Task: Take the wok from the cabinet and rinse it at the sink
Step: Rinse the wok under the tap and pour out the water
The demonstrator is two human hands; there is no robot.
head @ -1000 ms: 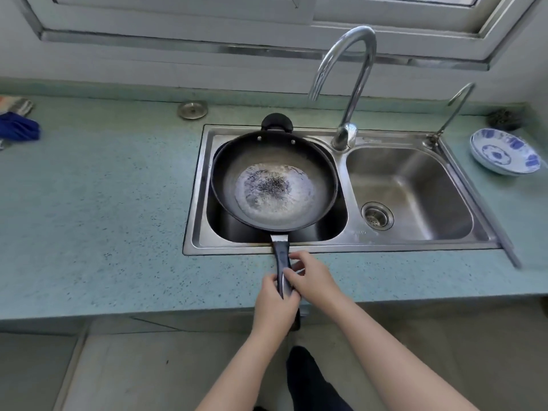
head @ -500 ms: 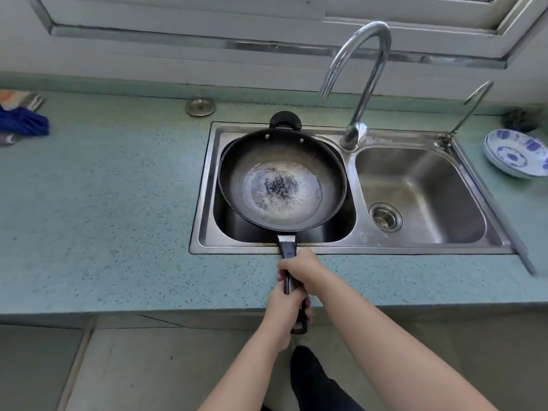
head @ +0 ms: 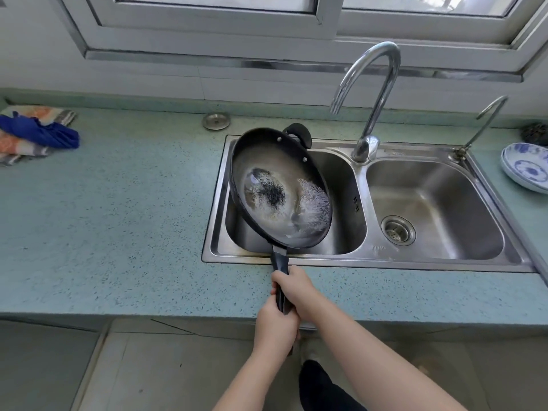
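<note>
Over the left basin (head: 341, 185), both hands' fingers (head: 278, 284) clasp the now-tilted wok (head: 278, 188) by its handle.

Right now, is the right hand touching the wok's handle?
Touching. The head view shows the right hand wrapped around the wok's handle, just ahead of the left hand, which grips it too.

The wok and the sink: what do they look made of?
Wok: dark metal, likely carbon steel or cast iron, judging by the matte black rim and a worn, mottled grey centre; its handle looks like black plastic. Sink: stainless steel, brushed finish with soft reflections. Both the left hand and the right hand grip the handle.
</note>
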